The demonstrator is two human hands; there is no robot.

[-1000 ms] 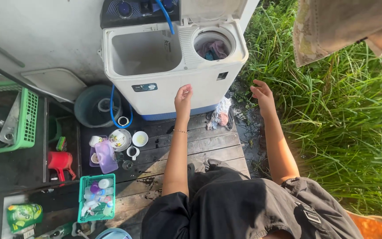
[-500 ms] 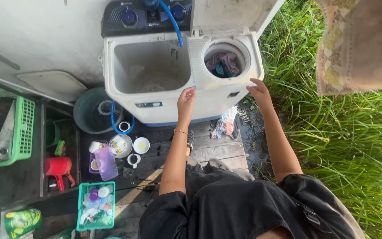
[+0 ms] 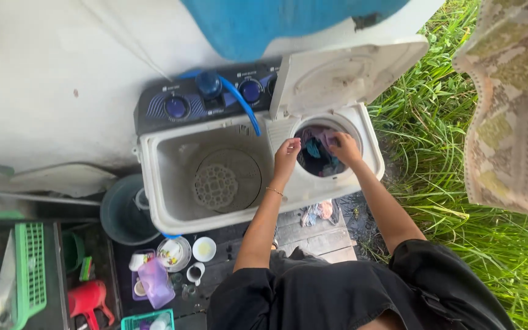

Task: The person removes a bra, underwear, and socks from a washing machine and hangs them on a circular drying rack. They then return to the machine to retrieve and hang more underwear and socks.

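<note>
Empty wash tub (image 3: 215,177) left of our fingers. Our left hand (image 3: 287,154), fingers loosely curled, at spin drum rim. Wet clothes (image 3: 318,153) in drum between hands. Our right hand (image 3: 344,148) fingers grip clothes; open lid (image 3: 343,73) above.

A dark round bucket (image 3: 120,211) stands left of the machine. Below it lie a purple bottle (image 3: 155,282), small white cups (image 3: 203,249), a red watering can (image 3: 88,300) and a green basket (image 3: 30,269). Tall grass (image 3: 435,153) grows right; patterned cloth (image 3: 511,110) hangs above.
</note>
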